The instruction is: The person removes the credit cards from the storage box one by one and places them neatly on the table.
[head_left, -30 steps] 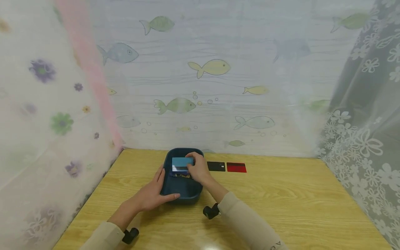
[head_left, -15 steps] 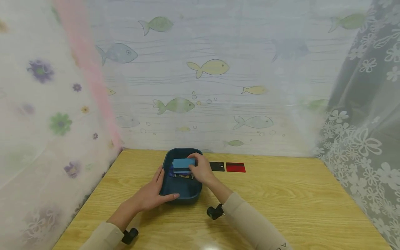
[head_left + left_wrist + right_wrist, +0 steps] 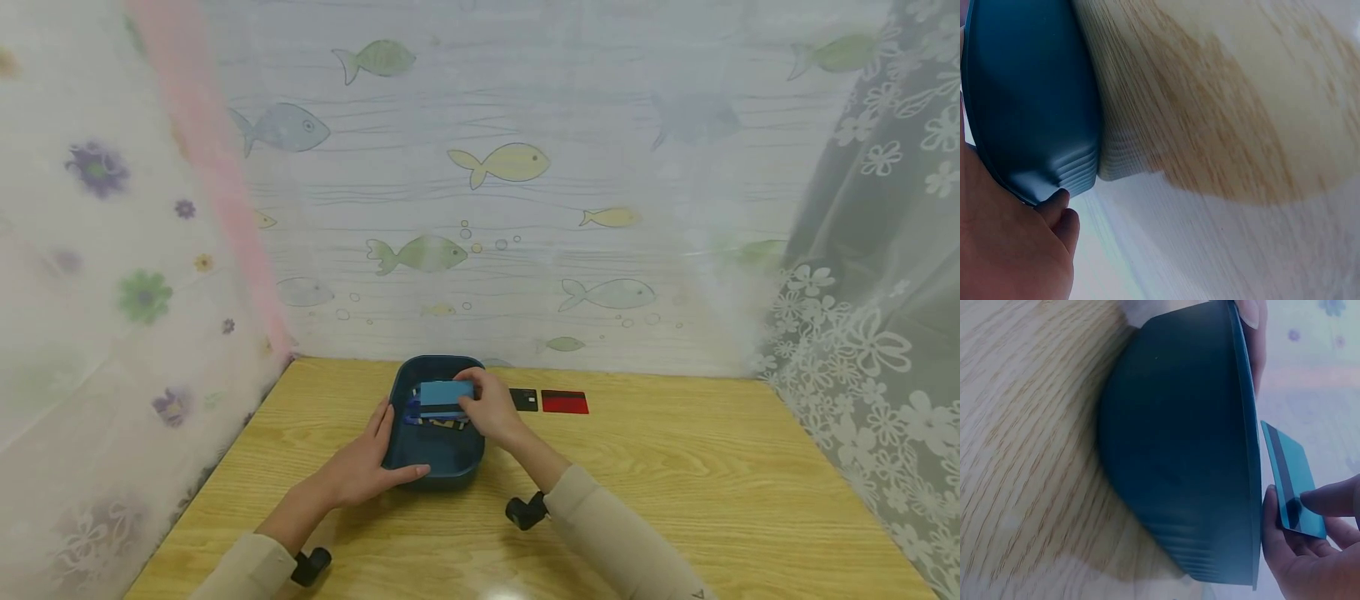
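My right hand (image 3: 492, 409) pinches a light blue card (image 3: 444, 394) with a dark magnetic stripe, thumb on the striped face. It holds the card over the dark blue plastic basin (image 3: 442, 468). In the right wrist view the blue card (image 3: 1294, 481) is just beyond the basin's rim (image 3: 1249, 425). Several more cards (image 3: 446, 423) lie loosely piled inside the basin, partly hidden by the held card. My left hand (image 3: 351, 471) grips the basin's left side, fingers along the outer wall and thumb over the near rim. In the left wrist view, fingertips (image 3: 1065, 219) touch the basin's end.
A black card (image 3: 527, 400) with a chip lies on the wooden table (image 3: 675, 483) right of the basin, partly behind my right hand. Beside it lies a red card (image 3: 565, 402) with a dark stripe. A fish-patterned curtain (image 3: 495, 208) hangs behind the table.
My right hand has moved slightly right and a little toward me with the blue card, covering more of the black card. The left hand and basin stay almost where they were.
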`<state>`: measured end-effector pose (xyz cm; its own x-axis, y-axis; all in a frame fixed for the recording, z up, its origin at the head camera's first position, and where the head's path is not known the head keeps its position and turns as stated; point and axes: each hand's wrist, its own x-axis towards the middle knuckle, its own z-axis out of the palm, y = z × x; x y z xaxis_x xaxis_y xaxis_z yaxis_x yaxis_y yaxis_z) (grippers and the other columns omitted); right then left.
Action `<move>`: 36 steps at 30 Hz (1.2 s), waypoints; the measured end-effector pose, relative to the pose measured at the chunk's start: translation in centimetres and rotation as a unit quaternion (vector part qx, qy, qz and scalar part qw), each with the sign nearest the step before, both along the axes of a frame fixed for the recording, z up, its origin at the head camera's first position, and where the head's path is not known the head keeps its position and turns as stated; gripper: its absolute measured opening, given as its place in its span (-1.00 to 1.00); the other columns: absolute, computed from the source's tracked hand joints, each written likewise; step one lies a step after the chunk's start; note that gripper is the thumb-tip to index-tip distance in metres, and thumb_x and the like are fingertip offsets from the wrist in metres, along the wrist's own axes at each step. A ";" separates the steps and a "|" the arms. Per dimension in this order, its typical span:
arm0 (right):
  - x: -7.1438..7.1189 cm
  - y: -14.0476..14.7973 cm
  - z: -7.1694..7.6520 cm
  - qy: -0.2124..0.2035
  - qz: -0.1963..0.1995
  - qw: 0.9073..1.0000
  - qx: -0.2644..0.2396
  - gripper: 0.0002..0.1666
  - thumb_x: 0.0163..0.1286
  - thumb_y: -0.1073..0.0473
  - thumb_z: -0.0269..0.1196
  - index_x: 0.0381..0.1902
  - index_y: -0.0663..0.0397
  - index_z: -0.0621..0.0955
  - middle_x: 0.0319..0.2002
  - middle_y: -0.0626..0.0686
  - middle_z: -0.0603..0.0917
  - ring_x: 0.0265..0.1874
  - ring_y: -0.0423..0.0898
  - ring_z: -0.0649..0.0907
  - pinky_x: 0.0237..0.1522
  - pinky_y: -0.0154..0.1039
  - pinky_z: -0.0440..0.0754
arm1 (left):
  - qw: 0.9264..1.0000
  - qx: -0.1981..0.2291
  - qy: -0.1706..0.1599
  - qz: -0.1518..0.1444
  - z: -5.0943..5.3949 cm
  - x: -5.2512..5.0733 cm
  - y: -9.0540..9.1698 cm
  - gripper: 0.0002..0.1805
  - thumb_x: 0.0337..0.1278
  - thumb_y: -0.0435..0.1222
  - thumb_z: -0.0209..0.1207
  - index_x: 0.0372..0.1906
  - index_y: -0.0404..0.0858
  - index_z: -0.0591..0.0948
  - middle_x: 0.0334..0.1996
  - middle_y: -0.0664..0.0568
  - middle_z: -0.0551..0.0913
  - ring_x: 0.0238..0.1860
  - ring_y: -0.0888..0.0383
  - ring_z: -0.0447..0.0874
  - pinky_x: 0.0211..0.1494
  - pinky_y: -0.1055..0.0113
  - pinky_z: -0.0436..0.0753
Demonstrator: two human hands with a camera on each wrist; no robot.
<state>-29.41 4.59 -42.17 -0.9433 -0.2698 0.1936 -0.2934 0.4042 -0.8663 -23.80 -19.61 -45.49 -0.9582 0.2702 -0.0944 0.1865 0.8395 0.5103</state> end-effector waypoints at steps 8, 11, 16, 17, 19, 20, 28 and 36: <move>0.3 1.0 0.3 -0.008 0.006 1.000 -0.010 -0.62 0.47 0.41 0.21 0.21 0.19 0.61 -0.07 0.15 0.62 -0.45 -0.09 0.49 -0.38 -0.23 0.51 | 1.000 0.001 0.002 0.001 0.0 -0.1 0.0 0.39 0.08 0.48 0.16 0.66 -0.26 -0.26 0.67 -0.09 -0.37 0.43 -0.31 0.36 0.33 -0.21 0.45; 0.3 1.3 0.3 -0.013 0.009 1.000 -0.022 -0.63 0.46 0.42 0.20 0.19 0.18 0.62 0.02 0.17 0.63 -0.41 -0.10 0.55 -0.36 -0.23 0.57 | 1.000 0.002 0.001 0.002 0.1 -0.2 0.1 0.39 0.08 0.47 0.17 0.66 -0.25 -0.27 0.67 -0.10 -0.37 0.46 -0.31 0.32 0.35 -0.22 0.43; 0.6 2.0 0.3 -0.021 0.016 0.999 -0.037 -0.64 0.47 0.43 0.19 0.18 0.20 0.62 0.10 0.22 0.62 -0.33 -0.07 0.61 -0.33 -0.18 0.65 | 1.000 0.002 0.000 0.003 0.2 0.0 0.2 0.38 0.09 0.45 0.19 0.66 -0.27 -0.26 0.67 -0.10 -0.38 0.45 -0.33 0.31 0.35 -0.23 0.42; 0.7 2.2 0.3 -0.020 0.016 0.999 -0.035 -0.64 0.47 0.43 0.20 0.18 0.20 0.62 0.11 0.22 0.62 -0.33 -0.06 0.61 -0.34 -0.18 0.64 | 1.000 0.000 0.001 0.003 0.2 0.0 0.1 0.39 0.09 0.46 0.18 0.66 -0.27 -0.26 0.67 -0.10 -0.38 0.45 -0.33 0.33 0.34 -0.23 0.43; 0.7 2.5 0.4 -0.018 0.015 0.999 -0.031 -0.63 0.47 0.42 0.21 0.19 0.20 0.62 0.14 0.23 0.63 -0.30 -0.04 0.61 -0.35 -0.16 0.62 | 1.000 -0.001 0.001 0.003 0.2 0.0 0.1 0.39 0.08 0.47 0.17 0.66 -0.28 -0.26 0.67 -0.10 -0.38 0.44 -0.33 0.33 0.34 -0.23 0.43; 0.8 2.6 0.4 -0.019 0.016 0.999 -0.031 -0.63 0.47 0.42 0.21 0.20 0.21 0.61 0.15 0.24 0.63 -0.28 -0.03 0.62 -0.33 -0.12 0.64 | 1.000 -0.001 0.002 0.003 0.2 0.0 0.1 0.39 0.09 0.46 0.18 0.66 -0.28 -0.26 0.67 -0.11 -0.37 0.44 -0.34 0.33 0.33 -0.24 0.43; 1.1 3.6 0.8 -0.019 0.008 0.999 -0.041 -0.64 0.42 0.47 0.24 0.14 0.20 0.64 0.07 0.25 0.68 -0.05 0.09 0.72 -0.13 -0.08 0.74 | 1.000 0.002 -0.005 0.006 0.0 0.0 0.0 0.39 0.09 0.46 0.18 0.66 -0.26 -0.27 0.66 -0.07 -0.41 0.44 -0.33 0.33 0.34 -0.24 0.43; 1.2 4.9 0.9 -0.019 -0.001 0.999 -0.048 -0.63 0.41 0.50 0.24 0.14 0.26 0.63 0.03 0.25 0.69 -0.10 0.08 0.73 -0.16 -0.08 0.75 | 1.000 -0.004 0.004 0.001 0.0 0.0 0.1 0.42 0.04 0.51 0.15 0.66 -0.28 -0.26 0.66 -0.12 -0.38 0.44 -0.35 0.33 0.34 -0.23 0.43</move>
<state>-28.24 9.51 -41.28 -0.9509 -0.2507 0.1814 -0.2582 0.3198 -0.9116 -23.78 -19.55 -45.48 -0.9595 0.2674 -0.0887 0.1888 0.8438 0.5024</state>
